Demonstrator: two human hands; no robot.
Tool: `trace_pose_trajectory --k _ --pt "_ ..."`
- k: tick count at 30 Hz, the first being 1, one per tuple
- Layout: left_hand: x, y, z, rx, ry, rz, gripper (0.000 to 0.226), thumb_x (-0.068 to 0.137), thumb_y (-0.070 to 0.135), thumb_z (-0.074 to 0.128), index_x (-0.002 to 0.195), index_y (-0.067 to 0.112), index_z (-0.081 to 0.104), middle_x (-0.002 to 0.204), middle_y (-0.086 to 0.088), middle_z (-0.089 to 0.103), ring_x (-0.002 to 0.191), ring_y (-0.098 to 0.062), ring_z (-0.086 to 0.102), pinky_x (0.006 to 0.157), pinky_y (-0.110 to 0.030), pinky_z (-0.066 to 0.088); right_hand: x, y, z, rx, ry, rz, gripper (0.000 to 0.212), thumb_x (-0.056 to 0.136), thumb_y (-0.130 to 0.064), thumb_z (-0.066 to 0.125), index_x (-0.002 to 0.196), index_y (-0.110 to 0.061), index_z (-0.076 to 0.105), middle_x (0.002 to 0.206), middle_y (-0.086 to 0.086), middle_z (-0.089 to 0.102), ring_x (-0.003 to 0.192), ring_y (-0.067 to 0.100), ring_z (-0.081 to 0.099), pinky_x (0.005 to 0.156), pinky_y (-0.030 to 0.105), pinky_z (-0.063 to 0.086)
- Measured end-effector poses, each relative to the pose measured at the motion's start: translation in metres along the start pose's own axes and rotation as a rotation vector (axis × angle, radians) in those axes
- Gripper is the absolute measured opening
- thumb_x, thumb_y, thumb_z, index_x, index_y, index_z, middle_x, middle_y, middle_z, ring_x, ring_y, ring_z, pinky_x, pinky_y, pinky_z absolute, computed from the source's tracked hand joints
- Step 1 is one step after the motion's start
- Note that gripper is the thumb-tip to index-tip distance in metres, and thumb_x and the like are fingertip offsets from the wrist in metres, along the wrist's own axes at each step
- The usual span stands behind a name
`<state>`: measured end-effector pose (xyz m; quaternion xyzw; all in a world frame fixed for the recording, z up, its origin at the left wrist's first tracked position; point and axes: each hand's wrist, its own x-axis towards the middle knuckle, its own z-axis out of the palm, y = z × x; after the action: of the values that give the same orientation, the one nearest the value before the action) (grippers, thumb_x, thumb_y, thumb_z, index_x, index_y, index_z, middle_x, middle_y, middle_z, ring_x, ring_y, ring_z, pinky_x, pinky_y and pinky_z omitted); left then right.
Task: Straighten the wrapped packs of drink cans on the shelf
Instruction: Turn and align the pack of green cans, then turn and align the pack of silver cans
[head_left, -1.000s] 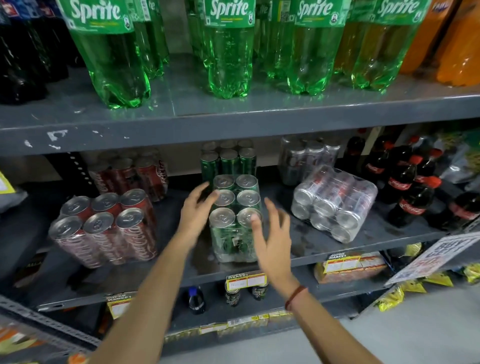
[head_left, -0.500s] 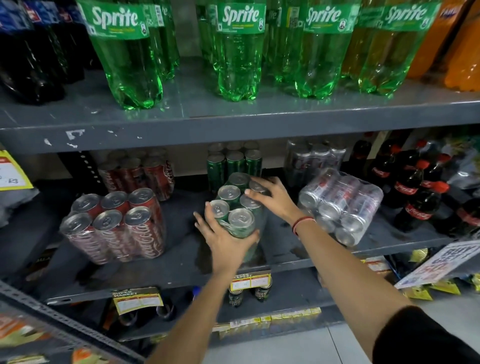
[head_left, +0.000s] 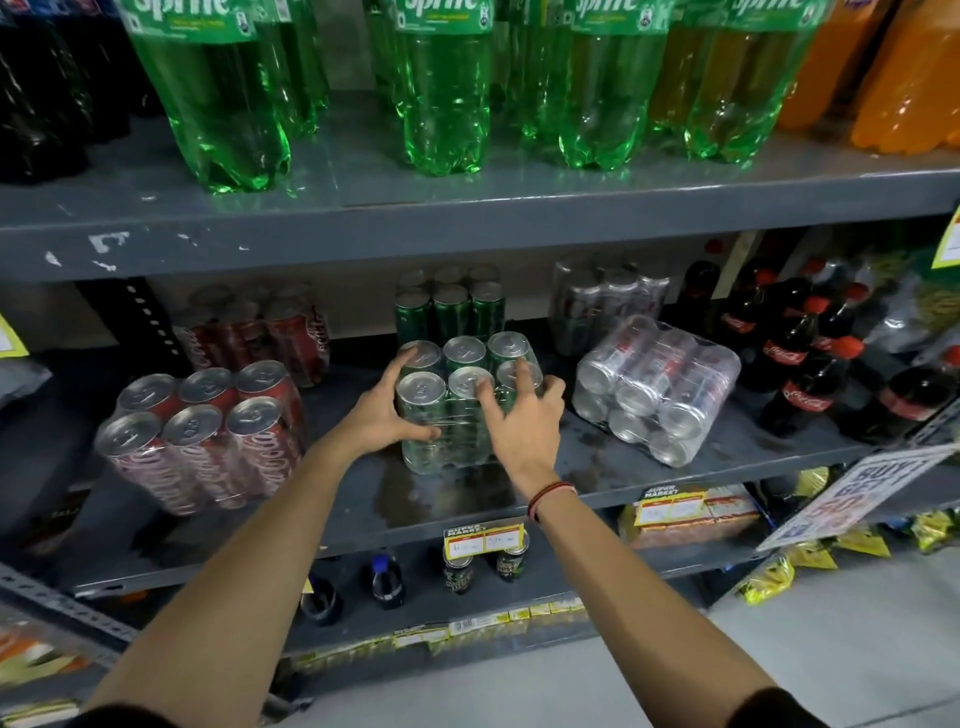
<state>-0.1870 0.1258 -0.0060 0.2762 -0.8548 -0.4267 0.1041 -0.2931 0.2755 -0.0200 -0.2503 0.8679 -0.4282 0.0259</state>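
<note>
A wrapped pack of green cans stands upright in the middle of the grey shelf, its long side facing me. My left hand grips its left side, thumb across the front. My right hand presses on its right front, fingers over the can tops. A red cola can pack stands at the left, turned a little askew. At the right a silver can pack lies on its side at an angle.
More red, green and silver packs stand behind. Small cola bottles crowd the right end. Large green bottles fill the shelf above. A wet patch lies before the green pack. Price tags hang below.
The green pack has been turned from end-on to broadside and set square. My right hand came from behind it to its right front; my left hand shifted to its left side.
</note>
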Motion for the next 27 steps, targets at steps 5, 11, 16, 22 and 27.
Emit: trace_pose_trajectory --k 5,11,16,22,27 --pt "0.009 0.016 -0.011 0.187 -0.13 -0.137 0.135 0.046 0.052 0.087 0.148 0.035 -0.001 0.159 -0.01 0.008 0.145 -0.029 0.009 0.115 -0.045 0.02 0.006 0.021 -0.04 0.174 -0.042 -0.04 0.072 0.088 -0.057 0.049 0.147 -0.022 0.028 0.147 0.017 0.025 0.136 0.035 0.032 0.107 0.04 0.032" --pt "0.023 0.112 0.025 0.148 0.117 0.102 0.112 0.062 0.065 0.07 0.148 0.031 0.008 0.157 -0.004 0.023 0.141 -0.027 0.025 0.113 -0.043 0.028 0.037 0.086 -0.122 0.141 0.372 -0.051 0.073 0.084 -0.053 0.057 0.14 -0.01 0.039 0.136 0.021 0.038 0.126 0.036 0.039 0.106 0.041 0.034" --pt "0.076 0.158 0.111 0.15 -0.099 0.29 0.095 0.076 0.058 0.062 0.149 0.029 0.009 0.159 -0.007 0.009 0.146 -0.024 0.012 0.117 -0.035 0.017 0.075 0.143 -0.165 -0.091 0.124 0.269 0.098 0.076 -0.053 0.069 0.151 -0.027 0.011 0.151 0.026 0.017 0.135 0.044 0.027 0.105 0.051 0.034" --pt "0.121 0.154 0.168 0.083 -0.402 0.168 0.117 0.055 0.071 0.071 0.148 0.034 0.01 0.157 0.004 0.019 0.143 -0.015 0.02 0.117 -0.03 0.016 0.12 0.166 -0.175 0.393 -0.223 0.476 0.152 0.041 -0.055 0.088 0.146 -0.033 -0.019 0.155 0.004 0.029 0.134 0.029 0.042 0.093 0.039 0.051" --pt "0.137 0.145 0.172 0.099 -0.429 0.116 0.136 0.031 0.083 0.07 0.147 0.038 0.014 0.155 0.004 0.024 0.141 -0.02 0.026 0.116 -0.04 0.023 0.131 0.166 -0.185 0.467 -0.284 0.514 0.116 0.066 -0.027 0.085 0.148 -0.027 0.004 0.142 0.003 0.043 0.115 0.027 0.053 0.08 0.046 0.051"
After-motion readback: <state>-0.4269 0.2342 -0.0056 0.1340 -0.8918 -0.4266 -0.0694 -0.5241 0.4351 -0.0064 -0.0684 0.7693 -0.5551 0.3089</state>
